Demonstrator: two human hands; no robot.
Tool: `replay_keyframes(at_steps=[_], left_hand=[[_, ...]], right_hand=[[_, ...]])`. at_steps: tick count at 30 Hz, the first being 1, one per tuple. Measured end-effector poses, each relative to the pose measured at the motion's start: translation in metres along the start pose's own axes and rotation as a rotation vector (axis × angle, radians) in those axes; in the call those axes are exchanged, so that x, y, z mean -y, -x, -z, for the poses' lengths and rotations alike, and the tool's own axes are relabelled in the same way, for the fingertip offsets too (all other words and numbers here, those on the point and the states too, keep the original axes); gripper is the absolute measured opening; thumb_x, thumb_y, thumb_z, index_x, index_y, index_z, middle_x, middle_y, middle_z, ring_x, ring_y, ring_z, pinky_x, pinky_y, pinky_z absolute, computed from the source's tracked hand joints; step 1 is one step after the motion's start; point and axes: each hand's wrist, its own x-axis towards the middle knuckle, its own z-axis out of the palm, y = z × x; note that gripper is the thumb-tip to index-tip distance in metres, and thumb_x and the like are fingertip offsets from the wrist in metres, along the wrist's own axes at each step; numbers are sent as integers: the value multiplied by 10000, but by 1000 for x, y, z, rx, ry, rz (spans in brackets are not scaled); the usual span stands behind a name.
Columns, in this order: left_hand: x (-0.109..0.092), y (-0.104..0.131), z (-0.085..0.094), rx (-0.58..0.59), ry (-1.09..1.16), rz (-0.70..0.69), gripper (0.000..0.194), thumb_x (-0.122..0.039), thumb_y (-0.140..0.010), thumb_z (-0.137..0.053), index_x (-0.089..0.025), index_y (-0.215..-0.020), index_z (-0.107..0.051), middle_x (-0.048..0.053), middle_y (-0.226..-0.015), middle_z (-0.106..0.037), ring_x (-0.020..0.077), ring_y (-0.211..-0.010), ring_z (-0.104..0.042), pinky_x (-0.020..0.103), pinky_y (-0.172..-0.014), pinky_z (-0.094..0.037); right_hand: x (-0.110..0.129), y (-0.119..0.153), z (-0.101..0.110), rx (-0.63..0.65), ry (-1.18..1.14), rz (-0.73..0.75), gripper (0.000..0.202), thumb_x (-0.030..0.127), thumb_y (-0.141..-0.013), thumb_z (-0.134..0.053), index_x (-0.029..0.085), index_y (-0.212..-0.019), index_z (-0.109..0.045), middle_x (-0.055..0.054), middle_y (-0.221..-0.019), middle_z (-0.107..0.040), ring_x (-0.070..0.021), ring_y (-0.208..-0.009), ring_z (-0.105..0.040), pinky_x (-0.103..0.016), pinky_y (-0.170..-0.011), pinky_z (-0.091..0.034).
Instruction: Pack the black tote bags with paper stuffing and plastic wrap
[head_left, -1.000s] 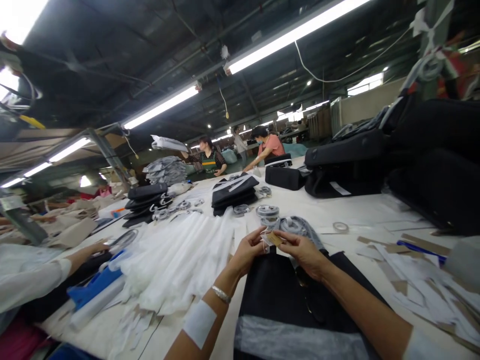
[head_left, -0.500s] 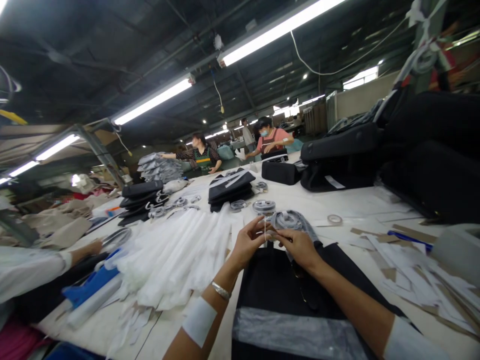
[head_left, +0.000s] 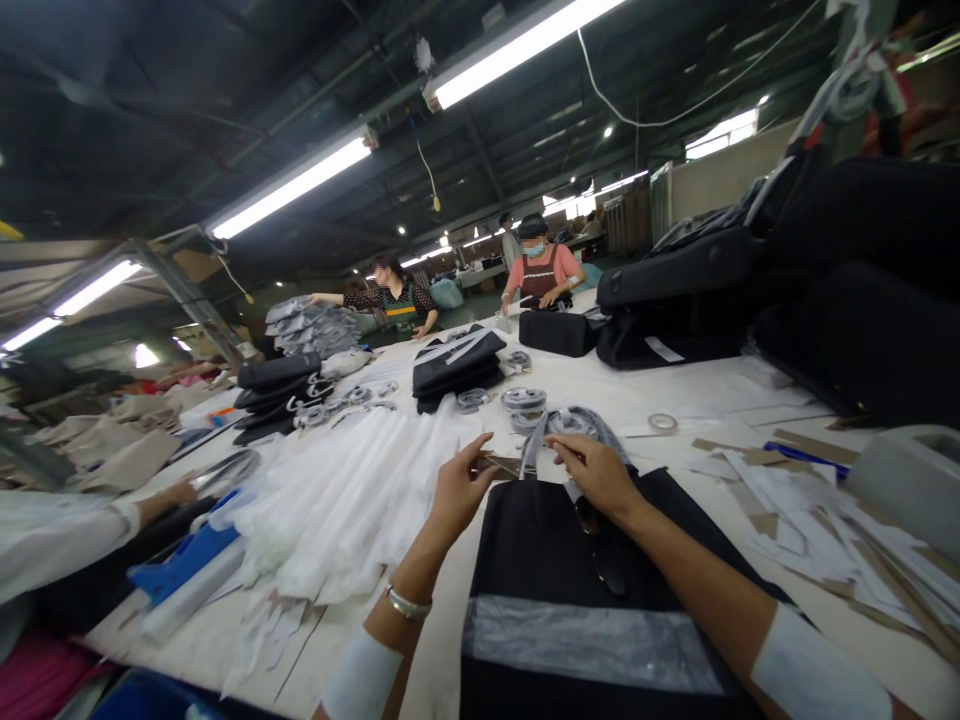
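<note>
My left hand (head_left: 457, 492) pinches a thin brownish flat piece (head_left: 501, 464) between thumb and fingers, just above the top edge of a black bag (head_left: 540, 560). To its right, my right hand (head_left: 598, 478) is closed, fingertips pinched beside a grey strap (head_left: 531, 450); what they hold is too small to tell. Under the right palm hangs a dark narrow piece (head_left: 609, 570) with a rounded end, partly hidden by the hand. The bag lies flat, with a band of clear plastic film (head_left: 585, 640) across it. Coiled grey straps (head_left: 581, 425) lie just beyond my hands.
White plastic sleeves (head_left: 352, 510) spread on the left, beside a blue object (head_left: 184, 565). A co-worker's sleeve (head_left: 67, 530) reaches in there. Paper and card strips (head_left: 817, 530) lie right, near a tape roll (head_left: 663, 423). Stacked black bags (head_left: 457, 370) stand ahead; two people work beyond.
My hands have moved apart from where they met; the left went left and now shows the brownish piece. A white loop between the fingers is no longer visible. The grey strap shows between the hands.
</note>
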Motion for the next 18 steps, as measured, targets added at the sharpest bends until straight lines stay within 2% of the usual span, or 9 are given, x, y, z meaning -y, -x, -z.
replay_keyframes(at_steps=[4,6,9,12,15,18], left_hand=[[18,15,15,-11,117,166,683,-285,-750,-753,-140,-1379,-531,73,-915,-739,205,-797,-679,337,-786,-533],[19,20,18,6,80,132,632,-287,-783,-716,-166,-1377,-539,74,-982,-740,201,-810,-673,336,-799,-520],[7,21,17,49,-36,-2,511,-243,-845,-625,-245,-1354,-574,48,-1047,-741,198,-856,-664,317,-812,-494],[-7,14,20,119,-56,-71,566,-198,-850,-592,-288,-1404,-518,36,-1106,-737,167,-771,-637,282,-754,-472],[-11,4,31,164,-75,-68,692,-160,-831,-581,-294,-1483,-393,51,-1224,-697,135,-711,-598,267,-728,-459],[-2,3,51,110,-138,1,732,-174,-819,-588,-278,-1503,-350,56,-1197,-707,136,-718,-599,300,-787,-479]], right_hand=[[-6,-1,0,8,1,-37,322,348,-918,-491,229,-1095,-733,-56,-961,-745,-226,-798,-698,-395,-839,-535],[-7,-2,1,9,2,-41,315,341,-918,-490,232,-1085,-734,-54,-1000,-743,-220,-798,-702,-393,-840,-536],[-5,-1,1,11,-5,-46,303,348,-917,-503,235,-1078,-733,-51,-1061,-734,-213,-784,-705,-385,-804,-545],[-2,0,1,35,-9,-16,290,370,-911,-533,245,-1079,-733,-47,-1099,-725,-218,-817,-704,-374,-773,-552],[-1,2,0,57,4,38,273,364,-908,-547,260,-1072,-739,-41,-1109,-723,-242,-920,-690,-389,-810,-548],[-3,2,1,41,4,20,269,367,-915,-542,275,-1073,-739,-35,-1078,-729,-251,-902,-687,-414,-808,-548]])
